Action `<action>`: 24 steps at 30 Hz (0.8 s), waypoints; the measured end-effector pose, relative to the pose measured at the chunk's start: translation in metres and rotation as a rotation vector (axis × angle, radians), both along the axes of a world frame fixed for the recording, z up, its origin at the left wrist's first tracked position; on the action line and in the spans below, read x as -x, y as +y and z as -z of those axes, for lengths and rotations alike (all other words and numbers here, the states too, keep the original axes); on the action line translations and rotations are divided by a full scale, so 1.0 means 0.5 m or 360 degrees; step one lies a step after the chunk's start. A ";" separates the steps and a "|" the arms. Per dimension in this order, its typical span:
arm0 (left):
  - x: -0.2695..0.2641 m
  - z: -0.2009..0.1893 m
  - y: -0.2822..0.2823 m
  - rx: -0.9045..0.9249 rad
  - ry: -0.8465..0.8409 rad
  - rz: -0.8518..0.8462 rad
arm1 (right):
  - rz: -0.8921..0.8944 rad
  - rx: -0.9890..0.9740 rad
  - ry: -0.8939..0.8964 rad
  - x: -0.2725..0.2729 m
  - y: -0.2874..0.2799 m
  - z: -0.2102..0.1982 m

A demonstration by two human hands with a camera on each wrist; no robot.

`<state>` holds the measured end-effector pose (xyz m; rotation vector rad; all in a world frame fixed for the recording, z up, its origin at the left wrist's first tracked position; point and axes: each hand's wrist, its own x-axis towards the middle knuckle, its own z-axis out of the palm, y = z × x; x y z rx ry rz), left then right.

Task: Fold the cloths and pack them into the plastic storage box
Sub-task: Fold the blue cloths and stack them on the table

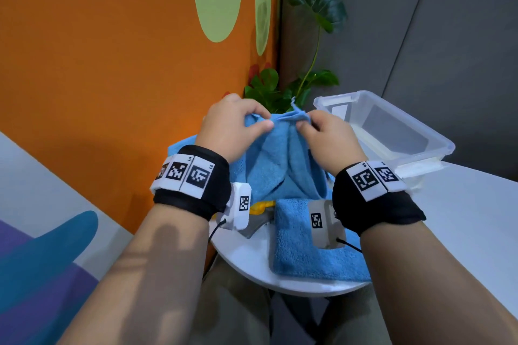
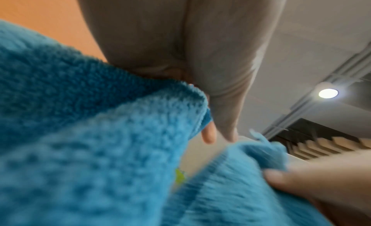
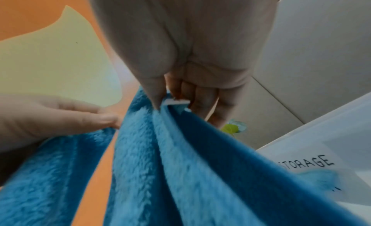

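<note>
Your left hand (image 1: 229,127) and right hand (image 1: 326,136) both pinch the blue cloth (image 1: 276,165); the plastic storage box (image 1: 414,148) beside holds no cloth.

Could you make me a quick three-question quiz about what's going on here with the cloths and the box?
1. True or false: both hands, left hand and right hand, pinch the top edge of the lifted blue cloth.
2. Multiple choice: the plastic box is on the person's (a) left, (b) right, (c) lap.
3. Short answer: what lies on the table under the right wrist?

Key:
1. True; each hand holds the cloth up by its top edge.
2. b; it stands on the table's far right part, with no cloth visible in it.
3. A folded blue cloth, lying flat at the table's near edge.
</note>
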<state>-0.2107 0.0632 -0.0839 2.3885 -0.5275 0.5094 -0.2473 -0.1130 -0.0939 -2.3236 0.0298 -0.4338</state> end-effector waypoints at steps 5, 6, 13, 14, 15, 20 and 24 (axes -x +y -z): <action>-0.027 -0.003 0.068 0.0432 0.0015 -0.0278 | 0.0468 -0.0198 -0.0065 -0.013 -0.048 0.010; -0.032 -0.001 0.083 0.0543 0.0024 -0.0346 | 0.0538 -0.0245 -0.0069 -0.014 -0.055 0.012; -0.060 0.025 0.168 0.0849 0.0052 -0.0722 | 0.0848 -0.0365 -0.0098 -0.012 -0.084 0.017; -0.065 0.029 0.176 0.0888 0.0046 -0.0748 | 0.0859 -0.0364 -0.0096 -0.012 -0.086 0.019; -0.068 0.033 0.180 0.0910 0.0043 -0.0765 | 0.0863 -0.0366 -0.0100 -0.012 -0.087 0.020; -0.080 0.060 0.187 0.1061 0.0061 -0.0751 | 0.0881 -0.0429 -0.0152 -0.012 -0.088 0.023; -0.083 0.066 0.190 0.1116 0.0026 -0.0743 | 0.0903 -0.0571 -0.0214 -0.010 -0.092 0.026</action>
